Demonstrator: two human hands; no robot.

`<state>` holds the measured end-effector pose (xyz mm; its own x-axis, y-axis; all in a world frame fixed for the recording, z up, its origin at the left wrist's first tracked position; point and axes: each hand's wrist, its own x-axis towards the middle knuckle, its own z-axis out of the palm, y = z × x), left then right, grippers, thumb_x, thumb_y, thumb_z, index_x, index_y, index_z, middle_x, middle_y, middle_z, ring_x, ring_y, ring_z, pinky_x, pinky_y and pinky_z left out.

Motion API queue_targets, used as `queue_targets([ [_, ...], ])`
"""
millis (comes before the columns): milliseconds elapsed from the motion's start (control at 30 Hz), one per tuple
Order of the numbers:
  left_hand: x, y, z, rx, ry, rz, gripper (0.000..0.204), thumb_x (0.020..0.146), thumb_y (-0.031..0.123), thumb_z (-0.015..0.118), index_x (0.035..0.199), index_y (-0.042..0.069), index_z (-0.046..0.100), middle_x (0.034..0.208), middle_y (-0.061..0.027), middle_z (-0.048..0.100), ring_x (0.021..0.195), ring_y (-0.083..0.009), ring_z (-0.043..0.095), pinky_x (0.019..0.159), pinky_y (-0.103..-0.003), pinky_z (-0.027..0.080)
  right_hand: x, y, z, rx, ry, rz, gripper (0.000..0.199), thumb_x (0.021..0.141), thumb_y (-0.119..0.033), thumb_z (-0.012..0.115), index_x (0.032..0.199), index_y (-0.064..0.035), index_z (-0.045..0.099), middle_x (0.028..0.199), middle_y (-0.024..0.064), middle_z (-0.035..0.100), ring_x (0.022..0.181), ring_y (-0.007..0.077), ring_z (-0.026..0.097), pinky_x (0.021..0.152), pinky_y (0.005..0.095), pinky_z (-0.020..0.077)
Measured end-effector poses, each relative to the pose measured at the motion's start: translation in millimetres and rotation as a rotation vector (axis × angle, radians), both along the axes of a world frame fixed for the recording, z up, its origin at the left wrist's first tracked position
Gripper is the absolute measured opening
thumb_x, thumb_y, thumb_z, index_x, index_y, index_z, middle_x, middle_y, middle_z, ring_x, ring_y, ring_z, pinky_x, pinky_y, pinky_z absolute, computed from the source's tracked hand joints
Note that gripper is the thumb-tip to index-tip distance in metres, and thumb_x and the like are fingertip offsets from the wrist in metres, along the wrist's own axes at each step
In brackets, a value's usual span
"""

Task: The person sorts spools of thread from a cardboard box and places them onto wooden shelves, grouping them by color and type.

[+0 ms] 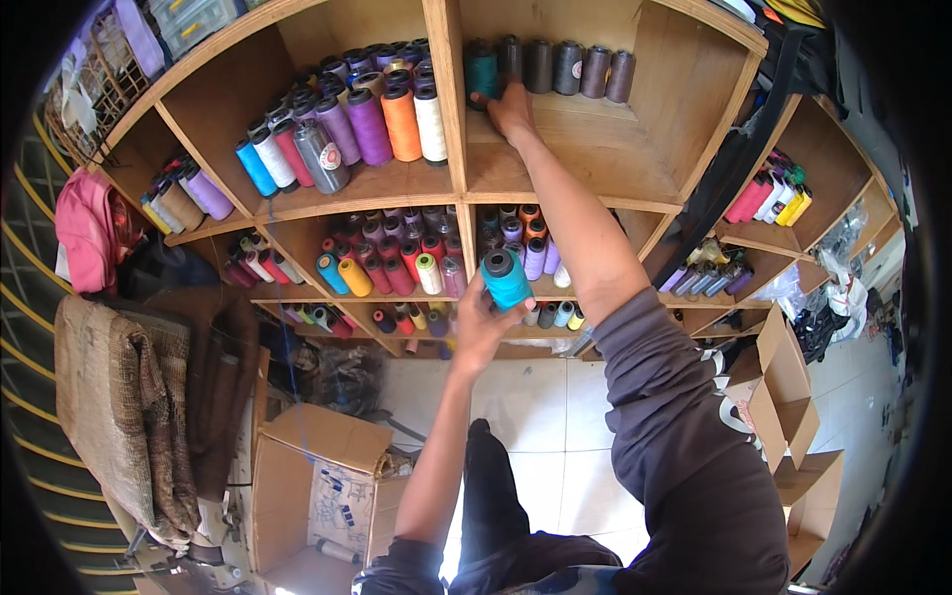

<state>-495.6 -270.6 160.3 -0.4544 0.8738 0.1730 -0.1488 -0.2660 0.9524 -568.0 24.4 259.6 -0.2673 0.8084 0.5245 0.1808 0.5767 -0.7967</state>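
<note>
My left hand [483, 322] is wrapped round a turquoise thread spool [507, 282] with a dark core, held up in front of the shelves. My right arm reaches into the upper right compartment. There my right hand [510, 111] is closed at a dark green thread spool [482, 71], its thumb across the spool's lower front; the other fingers are partly hidden. Just right of it stands a dark brown spool [511, 58], close to my fingers. A row of grey and brown spools [568, 67] continues along the back wall.
A wooden shelf unit [451, 99] holds many coloured spools, including a purple one [369, 127] near the divider. Open cardboard boxes [307, 436] lie at lower left and right. Folded brown cloth [124, 397] hangs at left. Tiled floor [595, 416] shows below.
</note>
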Motion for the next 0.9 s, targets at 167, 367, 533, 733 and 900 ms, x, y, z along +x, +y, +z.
queue_targets([
  [167,6.9,10.5,5.6,0.090,0.107,0.097,0.054,0.077,0.002,0.075,0.123,0.003,0.047,0.111,-0.0050,0.051,0.101,-0.0158,0.056,0.088,-0.031,0.048,-4.1,12.6,-9.9,0.085,0.006,-0.037,0.065,0.063,-0.022,0.085,0.116,0.0042,0.057,0.111,0.0247,0.062,0.107,0.0360,0.059,0.094,0.0399,0.0461],
  [367,12.1,42.7,83.6,0.204,0.207,0.072,0.048,0.079,0.004,0.073,0.119,0.000,0.047,0.109,-0.0065,0.051,0.102,-0.0156,0.056,0.087,-0.032,0.048,21.8,26.8,-14.1,0.125,0.276,-0.056,0.051,0.067,-0.018,0.083,0.109,0.0025,0.062,0.102,0.0185,0.066,0.097,0.0288,0.062,0.087,0.0365,0.0487],
  [533,-25.9,125.8,94.1,0.230,0.515,0.280,0.052,0.075,0.005,0.076,0.118,-0.001,0.046,0.104,-0.0128,0.059,0.096,-0.0223,0.060,0.082,-0.033,0.048,84.0,-15.4,0.4,-0.226,0.516,0.319,0.032,0.083,-0.023,0.069,0.104,0.0004,0.065,0.094,0.0085,0.066,0.088,0.0135,0.060,0.072,0.0261,0.0473],
  [733,-54.2,209.0,98.7,0.135,0.720,0.458,0.041,0.074,0.000,0.068,0.110,-0.005,0.049,0.106,-0.0270,0.055,0.100,-0.0454,0.055,0.083,-0.048,0.044,103.0,-20.8,4.1,-0.150,0.337,0.327,0.042,0.080,-0.028,0.070,0.110,0.0006,0.063,0.098,0.0102,0.067,0.088,0.0156,0.061,0.075,0.0292,0.0483],
  [900,-64.2,232.0,98.3,0.008,0.786,0.493,0.030,0.080,-0.002,0.057,0.108,-0.005,0.049,0.102,-0.0285,0.058,0.101,-0.0426,0.056,0.081,-0.046,0.046,79.3,4.4,-11.9,0.003,0.107,0.089,0.053,0.072,-0.022,0.076,0.116,-0.0003,0.058,0.104,0.0180,0.067,0.098,0.0288,0.064,0.085,0.0359,0.0486],
])
